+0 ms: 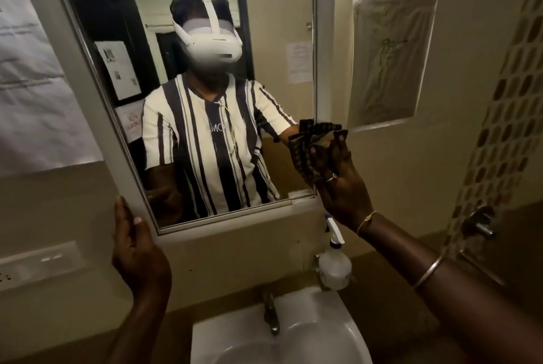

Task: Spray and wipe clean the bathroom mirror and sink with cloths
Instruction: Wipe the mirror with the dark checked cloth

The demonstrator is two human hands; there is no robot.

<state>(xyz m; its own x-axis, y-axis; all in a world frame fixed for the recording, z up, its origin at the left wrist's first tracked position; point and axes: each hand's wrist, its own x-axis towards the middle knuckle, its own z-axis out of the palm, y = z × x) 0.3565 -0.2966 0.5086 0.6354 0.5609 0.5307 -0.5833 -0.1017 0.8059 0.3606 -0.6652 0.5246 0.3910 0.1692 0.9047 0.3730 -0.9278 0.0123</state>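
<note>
A white-framed mirror [88, 116] hangs tilted on the wall and reflects a person in a striped shirt. My right hand [340, 184] holds a dark patterned cloth [311, 149] against the mirror's lower right corner. My left hand [138, 249] grips the frame's lower left corner, thumb on its front. A clear spray bottle [334, 263] with a white and blue nozzle stands on the ledge behind the white sink [338, 313]. The metal tap [271, 316] rises at the sink's back edge.
Papers are stuck on the wall at left [32, 78] and right [388, 60] of the mirror. A tiled strip [505, 116] runs down the right wall, with a metal valve [479, 222] beneath it. A white socket strip [38, 260] sits low on the left wall.
</note>
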